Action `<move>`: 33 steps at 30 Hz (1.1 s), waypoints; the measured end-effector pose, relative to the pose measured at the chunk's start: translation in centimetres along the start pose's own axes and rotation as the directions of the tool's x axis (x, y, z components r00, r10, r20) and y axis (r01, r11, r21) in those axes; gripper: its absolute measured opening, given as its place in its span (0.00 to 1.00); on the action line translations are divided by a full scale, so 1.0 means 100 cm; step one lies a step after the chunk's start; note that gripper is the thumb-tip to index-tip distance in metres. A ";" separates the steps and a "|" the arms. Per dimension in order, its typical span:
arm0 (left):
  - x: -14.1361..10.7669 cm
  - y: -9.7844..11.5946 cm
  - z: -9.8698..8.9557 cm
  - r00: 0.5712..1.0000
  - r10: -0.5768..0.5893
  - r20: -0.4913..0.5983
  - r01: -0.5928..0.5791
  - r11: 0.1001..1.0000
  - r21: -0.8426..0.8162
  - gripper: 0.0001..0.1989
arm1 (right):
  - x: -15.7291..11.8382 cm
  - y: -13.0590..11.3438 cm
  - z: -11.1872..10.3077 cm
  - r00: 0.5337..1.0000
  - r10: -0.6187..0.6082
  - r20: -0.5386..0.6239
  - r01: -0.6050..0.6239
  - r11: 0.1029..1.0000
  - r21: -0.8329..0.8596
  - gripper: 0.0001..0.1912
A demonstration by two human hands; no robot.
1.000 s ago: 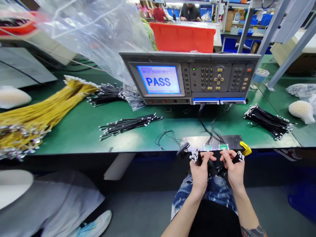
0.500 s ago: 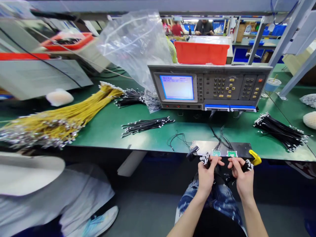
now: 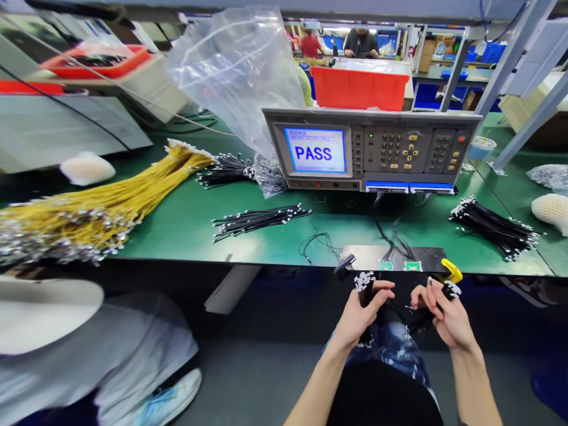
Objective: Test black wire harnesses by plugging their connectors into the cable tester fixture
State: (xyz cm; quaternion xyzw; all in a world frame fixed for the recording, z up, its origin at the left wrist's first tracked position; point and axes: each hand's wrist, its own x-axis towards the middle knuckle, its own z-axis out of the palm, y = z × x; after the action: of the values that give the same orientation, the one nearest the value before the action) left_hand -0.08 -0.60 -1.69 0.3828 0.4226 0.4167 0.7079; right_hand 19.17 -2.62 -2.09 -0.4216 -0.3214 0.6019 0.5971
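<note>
My left hand (image 3: pixel 361 310) is closed around a bundle of black cables (image 3: pixel 364 284) with white connectors, just off the table edge. To its right, my right hand (image 3: pixel 446 310) is closed on another black cable bundle (image 3: pixel 452 289). Beyond both hands, a metal plate (image 3: pixel 355 258) at the table edge carries two small green boards, the left board (image 3: pixel 386 266) and the right board (image 3: pixel 412 266). Black wires run from them to the tester (image 3: pixel 364 148), whose screen (image 3: pixel 314 151) reads PASS.
The green table (image 3: pixel 186 234) bears a long yellow cable bundle (image 3: pixel 110 207), loose black cables (image 3: pixel 261 218) and a black cable pile (image 3: pixel 494 228) at right. A yellow clamp (image 3: pixel 451 271) grips the plate's right end. A seated person's leg (image 3: pixel 133 349) shows at lower left.
Both hands have drawn back from the green boards toward me and moved farther apart. The tester's screen has switched to PASS and a green light shows. The view has shifted slightly.
</note>
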 end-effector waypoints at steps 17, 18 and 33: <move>-0.015 -0.006 0.017 0.974 -0.118 0.191 0.105 0.991 0.077 0.36 | -0.015 0.006 0.033 0.983 -0.182 -0.020 0.166 0.931 -0.324 0.16; -0.014 -0.006 0.017 0.979 -0.114 0.169 0.106 0.993 0.054 0.35 | -0.014 0.007 0.032 0.975 -0.217 -0.043 0.192 0.925 -0.327 0.15; -0.008 -0.009 0.010 0.999 -0.026 -0.038 0.033 0.982 0.187 0.32 | 0.002 0.022 0.022 0.975 -0.099 -0.198 0.107 0.994 0.028 0.23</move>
State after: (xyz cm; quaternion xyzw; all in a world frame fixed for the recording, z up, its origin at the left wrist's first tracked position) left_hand 0.81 -1.88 -1.92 0.4341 0.4784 0.3710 0.6671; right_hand 16.24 -2.33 -3.07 -0.4500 -0.2708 0.5319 0.6643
